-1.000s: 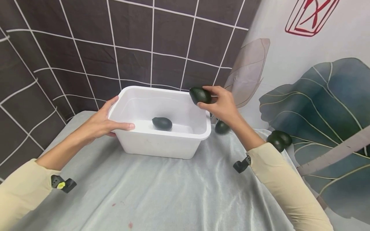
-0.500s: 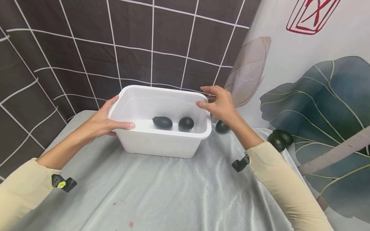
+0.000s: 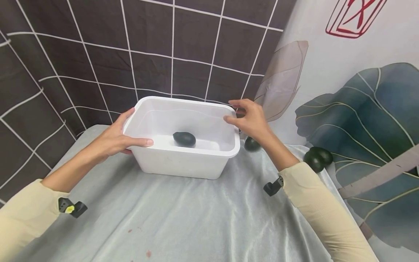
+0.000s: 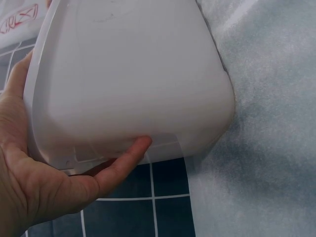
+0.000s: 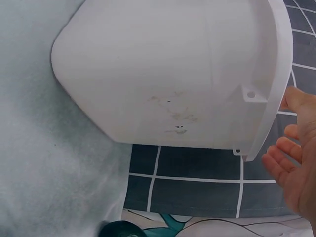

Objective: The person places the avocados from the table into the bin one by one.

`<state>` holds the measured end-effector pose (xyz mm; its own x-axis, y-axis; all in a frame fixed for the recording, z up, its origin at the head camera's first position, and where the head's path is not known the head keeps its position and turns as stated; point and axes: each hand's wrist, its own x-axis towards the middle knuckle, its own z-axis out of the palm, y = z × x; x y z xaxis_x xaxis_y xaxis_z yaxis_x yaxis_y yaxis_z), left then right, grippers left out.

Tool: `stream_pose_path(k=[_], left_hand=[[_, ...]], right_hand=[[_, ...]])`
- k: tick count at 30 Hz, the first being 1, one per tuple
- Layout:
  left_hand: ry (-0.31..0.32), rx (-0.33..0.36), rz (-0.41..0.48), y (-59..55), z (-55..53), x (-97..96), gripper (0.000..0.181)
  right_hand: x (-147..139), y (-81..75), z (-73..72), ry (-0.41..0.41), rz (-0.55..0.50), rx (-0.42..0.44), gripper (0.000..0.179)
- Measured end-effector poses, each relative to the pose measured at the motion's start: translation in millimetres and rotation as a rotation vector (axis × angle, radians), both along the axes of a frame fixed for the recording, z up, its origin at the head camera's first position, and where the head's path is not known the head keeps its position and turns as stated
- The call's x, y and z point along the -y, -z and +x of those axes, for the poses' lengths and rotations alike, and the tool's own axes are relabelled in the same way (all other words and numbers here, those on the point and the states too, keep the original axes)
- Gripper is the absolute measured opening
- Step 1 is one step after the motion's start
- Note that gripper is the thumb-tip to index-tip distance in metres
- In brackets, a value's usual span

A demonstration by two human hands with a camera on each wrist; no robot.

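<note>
A white plastic tub [image 3: 180, 162] stands on the grey cloth, its mouth facing me. One dark green avocado [image 3: 184, 139] lies on its floor; the front wall hides the nearest strip inside. My left hand [image 3: 112, 139] grips the left end, thumb over the front rim; in the left wrist view its fingers [image 4: 126, 165] reach round under the rim. Over the right rim hovers my right hand [image 3: 251, 118], fingers loosely bent and thumb apart, holding nothing. In the right wrist view, that hand [image 5: 296, 153] is beside the outer rim.
Just right of the tub, below my right wrist, lies another avocado [image 3: 251, 145]. Two more avocados [image 3: 313, 162] rest together at the cloth's right edge. A dark grid-patterned backdrop [image 3: 193, 78] rises close behind the tub. Grey cloth [image 3: 183, 218] spreads in front.
My right hand let go of an avocado, which dropped into the tub; it showed beside the first one and is now out of sight. Left hand and tub stay put.
</note>
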<state>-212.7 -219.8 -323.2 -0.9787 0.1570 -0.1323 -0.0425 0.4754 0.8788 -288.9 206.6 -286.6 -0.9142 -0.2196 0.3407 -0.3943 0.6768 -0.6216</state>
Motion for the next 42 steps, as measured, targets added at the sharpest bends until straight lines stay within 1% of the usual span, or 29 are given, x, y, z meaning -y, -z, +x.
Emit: stream_pose_path(k=[4, 9, 17, 22, 28, 32, 42], left_hand=[[0.001, 0.001, 0.002, 0.2, 0.1, -0.3, 0.138], [0.002, 0.001, 0.001, 0.3, 0.2, -0.4, 0.138], [0.003, 0.002, -0.009, 0.9, 0.2, -0.3, 0.138], [0.007, 0.005, -0.016, 1.3, 0.6, -0.2, 0.137], [0.008, 0.0, 0.0, 2.1, -0.2, -1.1, 0.137], [0.011, -0.006, 0.017, 3.1, -1.1, -1.5, 0.137], [0.006, -0.009, 0.013, 2.2, -0.7, 0.3, 0.136]], right_hand=[[-3, 1.7, 0.6, 0.017, 0.011, 0.013, 0.058], [-8, 5.8, 0.7, 0.037, 0.005, 0.004, 0.058], [-16, 11.5, 0.4, 0.051, -0.075, -0.019, 0.057], [-21, 13.3, 0.9, 0.055, -0.119, -0.033, 0.054], [-31, 14.8, 2.5, 0.073, -0.111, -0.018, 0.052], [-39, 14.8, 5.5, 0.087, -0.123, 0.0, 0.053], [-52, 15.9, 9.7, 0.122, -0.12, 0.023, 0.055]])
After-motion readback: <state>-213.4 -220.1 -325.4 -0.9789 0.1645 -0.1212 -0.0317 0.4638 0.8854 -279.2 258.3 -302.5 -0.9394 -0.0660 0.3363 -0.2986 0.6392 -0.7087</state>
